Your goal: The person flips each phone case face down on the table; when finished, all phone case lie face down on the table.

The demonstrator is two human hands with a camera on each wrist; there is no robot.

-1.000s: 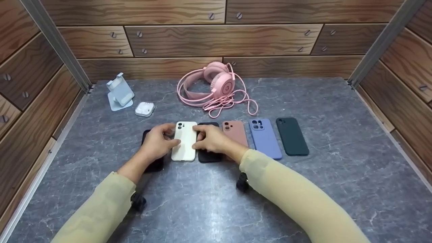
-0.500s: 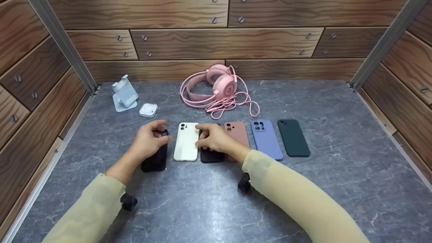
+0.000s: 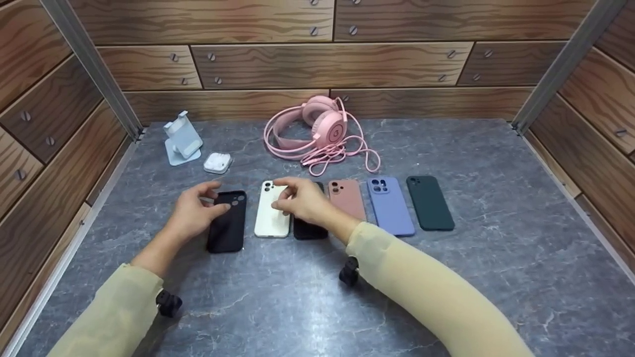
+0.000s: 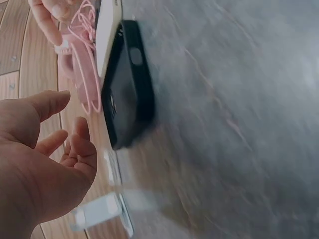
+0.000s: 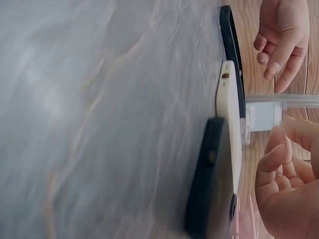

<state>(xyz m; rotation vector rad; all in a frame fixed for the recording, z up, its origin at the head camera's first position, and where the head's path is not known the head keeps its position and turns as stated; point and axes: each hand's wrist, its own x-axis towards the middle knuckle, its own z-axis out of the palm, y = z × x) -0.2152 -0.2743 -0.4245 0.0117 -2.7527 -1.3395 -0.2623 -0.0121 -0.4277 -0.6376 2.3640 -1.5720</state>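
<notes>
A row of phone cases lies on the grey tabletop in the head view. My left hand (image 3: 193, 210) hovers over the left edge of the leftmost black phone case (image 3: 225, 233), thumb and fingers apart. That case shows its hollow inside. In the left wrist view, a gap separates the hand from the black case's raised rim (image 4: 144, 84). Beside it lies a white phone case (image 3: 268, 218). Over its right edge is my right hand (image 3: 310, 203), fingers loosely bent and holding nothing. The forearm and hand partly cover another black case (image 3: 310, 230) and a pink case (image 3: 347, 193).
A blue-purple case (image 3: 394, 210) and a dark green case (image 3: 430, 203) continue the row rightward. Behind stand pink headphones (image 3: 330, 126) with a coiled cable, a small clear box with white earphones (image 3: 217, 162) and a light blue phone stand (image 3: 184, 139). Wood-patterned walls (image 3: 327, 64) enclose the table.
My left hand has left the white case and moved left to the black case, uncovering more of it. My right hand has shifted slightly left over the white case. The cases keep their places.
</notes>
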